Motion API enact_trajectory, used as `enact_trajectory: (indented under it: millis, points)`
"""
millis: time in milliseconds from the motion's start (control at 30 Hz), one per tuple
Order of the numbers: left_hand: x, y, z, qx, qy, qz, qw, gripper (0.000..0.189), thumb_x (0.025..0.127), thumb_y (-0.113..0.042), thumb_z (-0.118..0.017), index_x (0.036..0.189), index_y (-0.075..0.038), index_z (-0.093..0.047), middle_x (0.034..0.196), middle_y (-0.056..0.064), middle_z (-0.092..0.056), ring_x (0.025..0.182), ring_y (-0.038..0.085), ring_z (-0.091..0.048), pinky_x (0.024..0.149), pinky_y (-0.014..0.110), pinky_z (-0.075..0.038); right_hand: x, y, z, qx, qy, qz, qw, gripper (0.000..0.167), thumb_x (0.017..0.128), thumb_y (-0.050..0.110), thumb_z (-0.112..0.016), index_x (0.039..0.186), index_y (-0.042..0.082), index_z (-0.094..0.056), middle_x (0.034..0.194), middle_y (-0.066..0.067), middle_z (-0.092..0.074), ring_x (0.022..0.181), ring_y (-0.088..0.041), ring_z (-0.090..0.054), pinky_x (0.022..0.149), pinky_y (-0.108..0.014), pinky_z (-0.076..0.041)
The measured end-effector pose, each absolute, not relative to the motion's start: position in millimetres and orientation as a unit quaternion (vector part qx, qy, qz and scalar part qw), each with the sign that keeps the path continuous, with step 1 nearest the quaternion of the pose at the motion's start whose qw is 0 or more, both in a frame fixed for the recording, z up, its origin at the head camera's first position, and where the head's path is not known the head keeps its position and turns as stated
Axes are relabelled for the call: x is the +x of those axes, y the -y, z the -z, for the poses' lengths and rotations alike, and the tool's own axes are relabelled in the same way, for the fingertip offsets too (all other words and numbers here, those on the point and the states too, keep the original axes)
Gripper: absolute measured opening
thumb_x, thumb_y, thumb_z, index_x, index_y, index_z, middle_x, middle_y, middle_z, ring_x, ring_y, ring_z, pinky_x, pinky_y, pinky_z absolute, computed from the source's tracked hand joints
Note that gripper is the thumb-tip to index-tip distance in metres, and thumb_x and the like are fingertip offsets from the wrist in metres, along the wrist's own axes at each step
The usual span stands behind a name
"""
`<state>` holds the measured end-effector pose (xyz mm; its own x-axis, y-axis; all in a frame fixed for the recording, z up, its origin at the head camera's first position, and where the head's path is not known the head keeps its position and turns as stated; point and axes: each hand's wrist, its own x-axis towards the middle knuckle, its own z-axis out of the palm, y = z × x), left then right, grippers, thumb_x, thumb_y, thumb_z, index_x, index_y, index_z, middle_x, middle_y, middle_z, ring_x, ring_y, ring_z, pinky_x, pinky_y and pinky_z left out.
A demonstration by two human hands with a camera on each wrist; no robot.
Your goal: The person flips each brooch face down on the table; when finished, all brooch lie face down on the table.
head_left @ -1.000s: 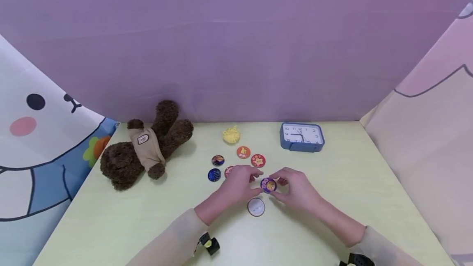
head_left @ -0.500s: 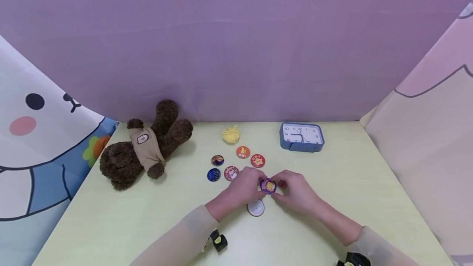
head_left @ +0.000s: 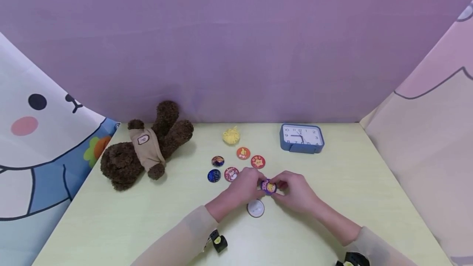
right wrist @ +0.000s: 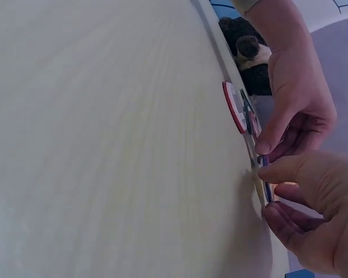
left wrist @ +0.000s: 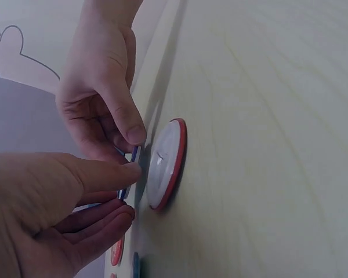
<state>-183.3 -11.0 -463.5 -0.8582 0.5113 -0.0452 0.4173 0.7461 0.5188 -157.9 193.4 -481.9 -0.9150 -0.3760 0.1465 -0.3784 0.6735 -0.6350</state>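
A round purple button badge with a yellow cartoon figure is held between both hands, slightly above the table. My left hand pinches its left edge between thumb and fingers. On the opposite edge, my right hand pinches it the same way. In the left wrist view the badge is edge-on, mostly covered by fingers. Just below the hands lies a badge with its white back and pin facing up. Beside my left hand rests a red badge, partly covered by it.
Farther back lie an orange badge, a red star badge, a dark badge and a blue badge. Behind them sit a yellow yarn ball and a blue clock. A brown teddy bear lies at left.
My left hand has moved right and taken hold of the purple badge's left edge, uncovering more of the red badge. My right hand has stayed nearly in place, holding the badge.
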Motion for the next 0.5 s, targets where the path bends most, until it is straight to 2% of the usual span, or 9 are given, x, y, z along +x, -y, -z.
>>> enact_trajectory:
  millis: [167, 333, 500]
  points:
    - [-182.3, 15.0, 458.6, 0.264, -0.922, -0.273, 0.073, 0.037, 0.086, -0.015, -0.089, 0.122, -0.011, -0.08, 0.102, 0.001, -0.079, 0.08, 0.006, -0.059, 0.067, 0.014, -0.049, -157.2, -195.6, 476.6, 0.203, 0.904, -0.375, 0.009, 0.029, 0.08, 0.005, -0.09, 0.107, 0.01, -0.08, 0.1, 0.0, -0.077, 0.089, -0.016, -0.074, 0.082, -0.029, -0.066]
    - [-179.8, 17.6, 449.9, 0.272, -0.921, -0.272, 0.055, 0.039, 0.087, -0.02, -0.09, 0.124, -0.014, -0.079, 0.106, 0.0, -0.078, 0.088, 0.008, -0.065, 0.073, 0.013, -0.052, -157.5, -198.1, 467.0, 0.217, 0.9, -0.378, 0.02, 0.031, 0.08, 0.004, -0.091, 0.108, 0.011, -0.08, 0.105, 0.0, -0.077, 0.093, -0.017, -0.077, 0.085, -0.032, -0.066]
    - [-176.9, 20.0, 442.6, 0.282, -0.919, -0.271, 0.038, 0.038, 0.088, -0.021, -0.089, 0.124, -0.012, -0.079, 0.108, 0.002, -0.077, 0.092, 0.013, -0.07, 0.076, 0.014, -0.055, -156.7, -200.3, 456.5, 0.236, 0.896, -0.373, 0.043, 0.033, 0.079, 0.003, -0.092, 0.108, 0.012, -0.081, 0.107, 0.0, -0.077, 0.094, -0.015, -0.076, 0.085, -0.033, -0.066]
